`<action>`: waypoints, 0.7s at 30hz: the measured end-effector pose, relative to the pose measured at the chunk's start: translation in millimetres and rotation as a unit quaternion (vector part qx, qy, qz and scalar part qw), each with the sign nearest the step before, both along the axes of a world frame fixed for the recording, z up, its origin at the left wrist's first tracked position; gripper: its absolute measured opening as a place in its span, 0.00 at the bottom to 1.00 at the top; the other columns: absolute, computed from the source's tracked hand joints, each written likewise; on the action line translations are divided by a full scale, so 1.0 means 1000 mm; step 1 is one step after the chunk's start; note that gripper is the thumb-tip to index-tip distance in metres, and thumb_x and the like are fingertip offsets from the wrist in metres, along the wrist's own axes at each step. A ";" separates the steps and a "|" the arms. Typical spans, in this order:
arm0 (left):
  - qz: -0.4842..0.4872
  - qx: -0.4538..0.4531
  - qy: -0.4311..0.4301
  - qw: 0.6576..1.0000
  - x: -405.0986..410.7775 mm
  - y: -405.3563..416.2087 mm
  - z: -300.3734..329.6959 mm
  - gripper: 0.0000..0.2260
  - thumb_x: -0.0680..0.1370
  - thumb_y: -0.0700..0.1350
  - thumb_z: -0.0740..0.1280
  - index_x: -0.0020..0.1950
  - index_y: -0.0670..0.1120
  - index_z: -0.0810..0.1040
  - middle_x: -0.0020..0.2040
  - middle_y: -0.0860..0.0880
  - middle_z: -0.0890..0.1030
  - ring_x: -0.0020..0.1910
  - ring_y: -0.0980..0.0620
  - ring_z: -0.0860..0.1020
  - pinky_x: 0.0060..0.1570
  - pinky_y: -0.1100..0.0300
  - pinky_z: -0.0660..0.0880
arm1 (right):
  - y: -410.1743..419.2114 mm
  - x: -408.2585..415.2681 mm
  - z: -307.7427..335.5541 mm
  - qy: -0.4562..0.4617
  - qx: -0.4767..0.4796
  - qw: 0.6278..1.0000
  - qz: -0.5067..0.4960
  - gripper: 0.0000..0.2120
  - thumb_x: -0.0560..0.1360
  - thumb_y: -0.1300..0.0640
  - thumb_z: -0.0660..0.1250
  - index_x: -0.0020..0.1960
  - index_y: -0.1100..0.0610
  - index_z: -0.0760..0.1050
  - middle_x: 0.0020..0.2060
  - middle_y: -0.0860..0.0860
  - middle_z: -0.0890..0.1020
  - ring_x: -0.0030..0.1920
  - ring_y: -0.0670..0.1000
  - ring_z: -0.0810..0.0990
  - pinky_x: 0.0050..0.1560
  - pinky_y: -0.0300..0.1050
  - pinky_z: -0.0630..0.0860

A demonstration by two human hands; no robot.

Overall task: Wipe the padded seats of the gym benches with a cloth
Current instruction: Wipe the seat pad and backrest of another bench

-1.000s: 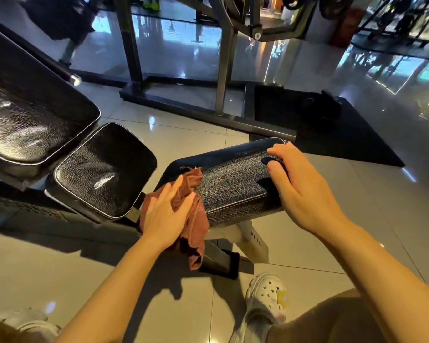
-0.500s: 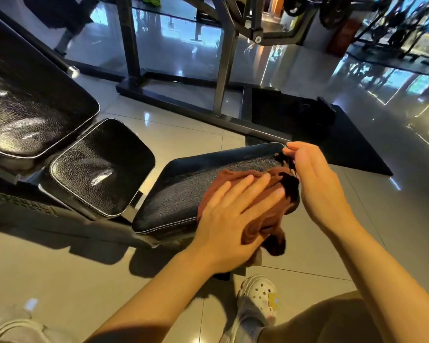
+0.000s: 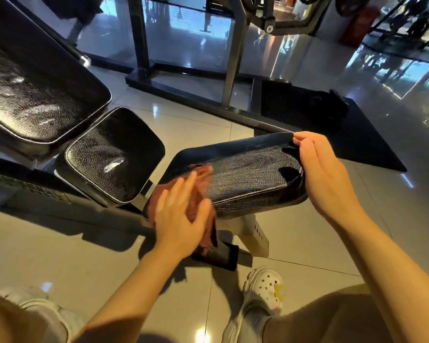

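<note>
Taking the small padded seat [image 3: 243, 179] in the middle as the landmark: far to its left lies a long black backrest pad [image 3: 35, 100] with pale piping, and just left of it, apart by a narrow gap, a smaller black seat pad [image 3: 114, 154] of the same bench. The left hand [image 3: 181, 216] lies flat on a rust-brown cloth [image 3: 198, 179] at the seat's left end, fingers straight and slightly spread, blurred by motion; the cloth covers that corner and hangs down past the seat's near edge. The seat's top shows a woven grey texture with white piping along its near edge. Below it stands a pale metal bracket [image 3: 254, 235] with small holes, on a tiled floor [image 3: 60, 256]. At the seat's right end the right hand [image 3: 322, 179] holds the pad, fingers pressed together and curled over the far right corner, thumb hidden. Behind the seat rises a dark steel machine frame [image 3: 230, 58], with a black floor mat [image 3: 357, 134] to its right. Near the seat's lower right, a white perforated clog [image 3: 265, 288] stands on the tiles
</note>
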State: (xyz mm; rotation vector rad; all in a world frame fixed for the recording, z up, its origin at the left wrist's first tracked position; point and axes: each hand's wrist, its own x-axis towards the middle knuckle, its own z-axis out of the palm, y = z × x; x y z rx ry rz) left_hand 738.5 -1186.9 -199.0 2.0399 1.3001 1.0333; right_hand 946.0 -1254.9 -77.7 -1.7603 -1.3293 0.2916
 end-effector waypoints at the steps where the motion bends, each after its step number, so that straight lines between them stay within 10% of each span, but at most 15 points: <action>1: -0.040 0.021 0.004 0.999 0.014 -0.005 0.010 0.29 0.76 0.64 0.52 0.76 0.56 0.58 0.74 0.49 0.67 0.74 0.49 0.62 0.74 0.47 0.53 | 0.001 -0.001 0.000 0.000 0.002 1.000 -0.003 0.11 0.85 0.48 0.49 0.61 0.44 0.67 0.49 0.35 0.74 0.52 0.39 0.75 0.48 0.35 0.73; 12: -0.095 0.369 0.106 0.918 0.055 0.002 -0.005 0.31 0.76 0.53 0.67 0.75 0.52 0.59 0.73 0.46 0.68 0.70 0.44 0.68 0.69 0.48 0.63 | -0.004 -0.006 -0.004 -0.023 -0.008 1.000 -0.009 0.18 0.79 0.41 0.46 0.63 0.44 0.67 0.49 0.39 0.74 0.50 0.39 0.75 0.44 0.36 0.69; 17: -0.009 0.393 0.125 0.911 -0.003 0.026 -0.064 0.29 0.78 0.52 0.66 0.76 0.51 0.59 0.72 0.46 0.67 0.70 0.44 0.68 0.66 0.46 0.67 | -0.005 -0.008 -0.012 -0.076 0.007 0.997 0.002 0.19 0.79 0.44 0.48 0.67 0.47 0.66 0.52 0.34 0.69 0.52 0.26 0.69 0.46 0.20 0.65; 21: -0.028 0.368 0.142 0.918 -0.039 0.039 -0.081 0.25 0.79 0.53 0.62 0.74 0.48 0.61 0.70 0.44 0.68 0.69 0.43 0.68 0.67 0.48 0.65 | -0.007 -0.004 -0.014 -0.087 -0.007 0.996 -0.004 0.23 0.79 0.44 0.47 0.70 0.50 0.66 0.58 0.40 0.70 0.51 0.34 0.71 0.47 0.20 0.64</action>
